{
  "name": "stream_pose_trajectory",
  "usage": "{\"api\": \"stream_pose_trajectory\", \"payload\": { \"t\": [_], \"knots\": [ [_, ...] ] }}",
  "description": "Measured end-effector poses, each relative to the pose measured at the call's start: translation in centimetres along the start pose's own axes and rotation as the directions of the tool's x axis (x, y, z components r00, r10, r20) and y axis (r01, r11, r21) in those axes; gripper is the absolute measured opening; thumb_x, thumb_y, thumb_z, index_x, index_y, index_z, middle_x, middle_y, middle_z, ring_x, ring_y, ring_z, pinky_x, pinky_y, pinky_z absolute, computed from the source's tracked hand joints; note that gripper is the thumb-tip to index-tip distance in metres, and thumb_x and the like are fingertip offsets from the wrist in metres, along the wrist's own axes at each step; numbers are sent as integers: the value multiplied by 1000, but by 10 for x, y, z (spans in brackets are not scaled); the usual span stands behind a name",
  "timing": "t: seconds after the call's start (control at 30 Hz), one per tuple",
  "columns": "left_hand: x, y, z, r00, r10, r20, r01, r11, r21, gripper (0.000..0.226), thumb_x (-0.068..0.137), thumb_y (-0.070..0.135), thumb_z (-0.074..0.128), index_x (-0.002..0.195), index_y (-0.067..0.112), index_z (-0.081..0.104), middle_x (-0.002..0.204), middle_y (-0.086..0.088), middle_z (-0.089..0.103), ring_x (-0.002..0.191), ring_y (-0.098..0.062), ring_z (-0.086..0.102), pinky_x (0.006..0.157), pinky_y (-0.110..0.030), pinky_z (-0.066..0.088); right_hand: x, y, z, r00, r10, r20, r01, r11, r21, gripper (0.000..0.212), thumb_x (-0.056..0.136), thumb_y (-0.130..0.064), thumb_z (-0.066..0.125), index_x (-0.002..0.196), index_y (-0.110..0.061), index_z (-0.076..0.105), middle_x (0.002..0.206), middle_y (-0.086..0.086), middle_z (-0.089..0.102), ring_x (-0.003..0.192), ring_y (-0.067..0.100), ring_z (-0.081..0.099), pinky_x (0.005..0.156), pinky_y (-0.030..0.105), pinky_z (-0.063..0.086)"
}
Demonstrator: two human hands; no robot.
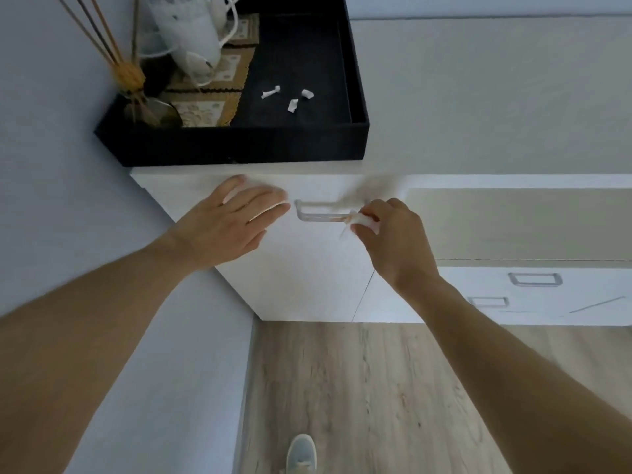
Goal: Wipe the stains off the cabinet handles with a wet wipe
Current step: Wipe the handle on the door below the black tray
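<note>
Where right hand (386, 230) pinches it, white wipe (359, 223) (crumpled), on handle (325, 211)

black tray (239, 145) on my cabinet top holding white jug (186, 32), reed sticks (102, 35), three paper scraps (292, 106); my shoe (301, 453) on wood floor (376, 388)

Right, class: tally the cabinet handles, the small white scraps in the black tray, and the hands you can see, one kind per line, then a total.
Cabinet handles: 3
White scraps in the black tray: 3
Hands: 2, left hand, right hand
Total: 8
</note>
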State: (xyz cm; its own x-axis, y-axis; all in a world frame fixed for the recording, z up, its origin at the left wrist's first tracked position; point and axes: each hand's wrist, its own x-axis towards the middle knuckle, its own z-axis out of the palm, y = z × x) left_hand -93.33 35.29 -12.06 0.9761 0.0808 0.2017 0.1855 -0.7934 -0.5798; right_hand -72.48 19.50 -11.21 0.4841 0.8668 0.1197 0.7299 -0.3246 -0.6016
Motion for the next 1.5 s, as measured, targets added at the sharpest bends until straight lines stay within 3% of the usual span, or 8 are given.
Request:
{"api": "stream_pose_trajectory", "payload": {
  "t": [0.2,0.4,0.63,0.8,1.07,1.2,1.3,1.5],
  "knots": [
    [1,-9,22,978,7,-208,10,997,82,37,95,21,44,130,9,53,140,-17,47,124,-31,48,103,-50,34,-11,6,14,991,-17,-132,23,999,40,15,92,-27,58,99,-15,65,96,-1,58,79,15,56,69,25,46],
    [8,-15,31,973,24,-230,-15,999,40,39,97,22,40,132,6,48,145,-21,36,130,-35,37,108,-49,29,-26,15,29,972,77,-221,-51,992,119,10,91,-25,58,95,-19,65,89,-8,53,74,8,51,60,7,33],
    [11,-2,44,945,-50,-325,74,995,64,37,96,22,42,130,8,50,145,-24,31,131,-38,33,107,-52,28,-33,22,47,905,231,-357,-131,950,284,15,91,-25,59,103,-18,54,74,-10,59,64,8,56,54,21,44],
    [17,11,59,876,-165,-453,205,978,40,33,94,21,48,124,11,55,139,-24,42,127,-40,41,107,-54,31,-34,14,52,859,300,-416,-154,924,350,4,88,-19,60,89,-15,58,66,-12,58,62,13,59,54,31,50],
    [24,-10,84,822,-9,-570,173,956,235,50,90,38,54,135,16,45,141,-22,33,126,-36,36,99,-49,33,-23,8,64,776,432,-461,-186,853,487,10,88,-20,57,95,-17,64,59,-13,52,50,2,46,44,11,35],
    [29,-13,94,796,54,-602,172,935,310,62,91,44,51,143,17,34,142,-24,29,128,-37,34,99,-50,32,-16,2,75,760,407,-507,-93,840,534,15,90,-19,54,98,-17,66,76,-3,61,62,4,48,57,16,38],
    [30,-15,101,785,51,-618,195,926,324,66,91,45,49,147,17,26,144,-24,23,130,-38,29,102,-52,28,-11,1,85,720,370,-588,-33,864,503,25,94,-19,56,117,-14,65,99,1,60,77,1,51,68,2,41],
    [30,-11,103,807,23,-590,208,924,320,66,91,46,47,147,19,22,145,-23,17,133,-37,22,107,-52,19,-4,-11,103,658,300,-691,60,894,445,34,99,-13,44,133,-8,50,97,-3,43,77,-1,46,75,2,39]
  ]
}}
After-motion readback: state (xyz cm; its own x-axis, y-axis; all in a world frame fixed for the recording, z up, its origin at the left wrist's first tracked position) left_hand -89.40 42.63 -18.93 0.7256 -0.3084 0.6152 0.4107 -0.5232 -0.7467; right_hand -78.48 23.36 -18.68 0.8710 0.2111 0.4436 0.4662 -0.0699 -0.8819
